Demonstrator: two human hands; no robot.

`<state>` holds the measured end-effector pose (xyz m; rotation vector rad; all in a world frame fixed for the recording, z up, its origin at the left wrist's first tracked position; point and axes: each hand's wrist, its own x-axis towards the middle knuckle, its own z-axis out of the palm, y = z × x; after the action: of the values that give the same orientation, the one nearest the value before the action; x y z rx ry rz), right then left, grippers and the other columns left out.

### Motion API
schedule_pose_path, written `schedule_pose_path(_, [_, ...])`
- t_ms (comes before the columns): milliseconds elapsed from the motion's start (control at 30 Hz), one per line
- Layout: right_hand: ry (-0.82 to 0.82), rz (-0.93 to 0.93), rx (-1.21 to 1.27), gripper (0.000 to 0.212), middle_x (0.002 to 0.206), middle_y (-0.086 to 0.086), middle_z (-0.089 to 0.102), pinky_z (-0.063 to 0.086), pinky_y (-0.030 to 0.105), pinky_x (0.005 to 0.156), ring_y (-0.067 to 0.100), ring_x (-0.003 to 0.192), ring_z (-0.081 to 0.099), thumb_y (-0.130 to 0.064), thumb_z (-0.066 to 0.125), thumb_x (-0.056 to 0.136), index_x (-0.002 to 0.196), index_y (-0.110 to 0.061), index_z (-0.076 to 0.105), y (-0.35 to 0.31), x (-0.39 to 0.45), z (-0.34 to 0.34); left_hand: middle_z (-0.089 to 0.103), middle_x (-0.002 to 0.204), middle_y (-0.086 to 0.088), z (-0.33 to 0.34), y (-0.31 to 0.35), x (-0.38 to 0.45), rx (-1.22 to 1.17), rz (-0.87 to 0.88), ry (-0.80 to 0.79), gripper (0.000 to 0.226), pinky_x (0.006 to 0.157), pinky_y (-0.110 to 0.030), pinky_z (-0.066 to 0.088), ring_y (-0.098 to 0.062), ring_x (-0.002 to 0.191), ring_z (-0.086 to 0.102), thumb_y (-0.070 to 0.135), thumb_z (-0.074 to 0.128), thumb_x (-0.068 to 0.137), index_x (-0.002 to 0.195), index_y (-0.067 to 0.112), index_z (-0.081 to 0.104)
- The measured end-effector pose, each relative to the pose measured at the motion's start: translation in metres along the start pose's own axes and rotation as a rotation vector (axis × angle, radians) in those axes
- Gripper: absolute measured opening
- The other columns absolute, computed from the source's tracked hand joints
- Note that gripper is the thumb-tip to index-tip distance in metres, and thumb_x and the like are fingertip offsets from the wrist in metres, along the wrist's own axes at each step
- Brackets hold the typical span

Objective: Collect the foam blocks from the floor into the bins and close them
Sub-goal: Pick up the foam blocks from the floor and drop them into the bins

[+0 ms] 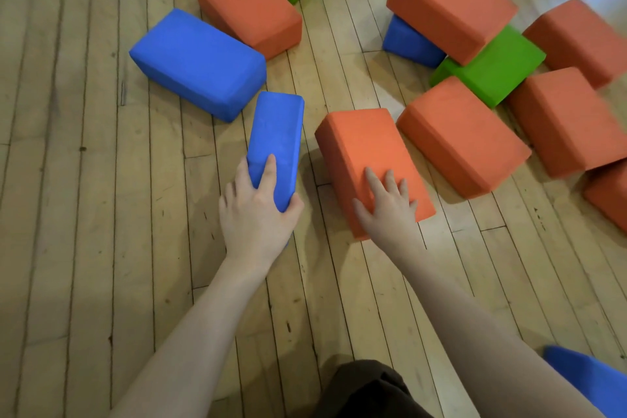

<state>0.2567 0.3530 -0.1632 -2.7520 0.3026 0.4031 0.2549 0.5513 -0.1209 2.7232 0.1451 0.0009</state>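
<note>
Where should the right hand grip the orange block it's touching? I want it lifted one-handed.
Across its narrow width at the near end, from above: the right hand lies flat on the orange block, whose long sides look free for thumb and fingers.

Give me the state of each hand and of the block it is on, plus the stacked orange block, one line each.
left hand: grips the narrow blue block.
narrow blue block: on edge, held at its near end.
right hand: fingers spread flat on the near orange block.
near orange block: on the floor, touched from above.
stacked orange block: rests tilted on a blue block and a green block.
</note>
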Motion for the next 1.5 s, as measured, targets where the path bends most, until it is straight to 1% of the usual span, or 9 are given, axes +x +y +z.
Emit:
schedule_pose_path(167, [0.050,-0.228,0.359,0.053,0.149,0.003,0.034,0.044,0.045,0.096,0.026,0.128,0.042,-0.031,0.042,0.097,0.142,-0.048,0.022,-0.019,-0.025,-0.016,0.035,0.145,-0.017,-0.014,-0.014,-0.010,-0.088,-0.070,0.052,0.066,0.092,-0.046,0.041,-0.038,0.114,0.049,0.051,0.049,0.079,0.139,0.023,0.043])
schedule_pose_path(300, [0.111,-0.216,0.249,0.047,0.151,0.003,0.024,0.052,0.042,0.083,0.028,0.118,0.049,-0.034,0.030,0.099,0.144,-0.046,0.019,-0.020,-0.030,-0.018,0.025,0.150,-0.018,-0.013,-0.026,-0.012,0.028,-0.060,-0.047,0.066,0.095,-0.044,0.037,-0.037,0.119,0.043,0.043,0.058,0.084,0.143,0.024,0.035])
schedule_pose_path(467, [0.086,-0.128,-0.038,0.092,0.155,0.006,0.004,0.048,0.046,0.088,0.036,0.128,0.033,-0.063,0.054,0.080,0.147,-0.037,-0.005,-0.026,-0.031,-0.019,0.006,0.154,-0.014,-0.005,-0.035,-0.021,0.125,-0.029,-0.135,0.076,0.093,-0.044,0.040,-0.035,0.120,0.039,0.052,0.048,0.087,0.149,0.031,0.009])
schedule_pose_path(667, [0.194,-0.215,0.098,0.073,0.144,0.003,0.028,0.051,0.034,0.075,0.024,0.118,0.045,-0.054,0.057,0.081,0.144,-0.036,0.026,-0.066,-0.036,-0.034,0.024,0.151,-0.008,-0.037,-0.044,-0.008,-0.144,-0.077,0.038,0.062,0.094,-0.042,0.042,-0.029,0.124,0.043,0.045,0.059,0.082,0.140,0.028,0.041])
schedule_pose_path(800, [0.246,-0.352,0.180,0.071,0.140,0.000,0.030,0.051,0.033,0.074,0.020,0.115,0.048,-0.053,0.061,0.078,0.141,-0.037,0.033,-0.135,-0.039,-0.060,0.033,0.147,-0.009,-0.097,-0.065,0.001,-0.217,-0.093,0.238,0.063,0.100,-0.046,0.040,-0.027,0.128,0.041,0.047,0.056,0.074,0.134,0.027,0.050])
schedule_pose_path(933, [0.261,-0.497,0.262,0.068,0.137,0.000,0.033,0.051,0.036,0.079,0.015,0.117,0.045,-0.047,0.067,0.076,0.138,-0.036,0.041,-0.226,-0.049,-0.081,0.037,0.145,-0.010,-0.172,-0.110,0.002,-0.147,-0.146,0.413,0.056,0.093,-0.047,0.043,-0.030,0.123,0.047,0.037,0.068,0.077,0.131,0.026,0.054])
schedule_pose_path(1133, [0.216,-0.743,0.304,0.065,0.138,-0.004,0.034,0.048,0.039,0.083,0.014,0.123,0.045,-0.048,0.068,0.075,0.135,-0.040,0.044,-0.374,-0.101,-0.095,0.043,0.140,-0.011,-0.285,-0.204,-0.036,-0.085,-0.260,0.641,0.056,0.087,-0.048,0.048,-0.030,0.119,0.051,0.046,0.056,0.074,0.126,0.024,0.058])
schedule_pose_path(1333, [0.078,-1.026,0.292,0.066,0.139,-0.006,0.033,0.048,0.038,0.088,0.014,0.120,0.047,-0.054,0.066,0.073,0.134,-0.042,0.043,-0.530,-0.195,-0.084,0.048,0.134,-0.018,-0.390,-0.309,-0.123,0.011,-0.465,0.845,0.059,0.081,-0.049,0.050,-0.037,0.111,0.056,0.048,0.049,0.071,0.120,0.019,0.063])
schedule_pose_path(1500, [-0.038,-1.195,0.360,0.064,0.132,-0.005,0.036,0.048,0.041,0.089,0.014,0.110,0.052,-0.052,0.069,0.072,0.130,-0.040,0.048,-0.621,-0.236,-0.068,0.050,0.131,-0.022,-0.438,-0.371,-0.164,0.160,-0.603,0.904,0.058,0.071,-0.048,0.051,-0.041,0.099,0.060,0.047,0.051,0.071,0.118,0.015,0.065])
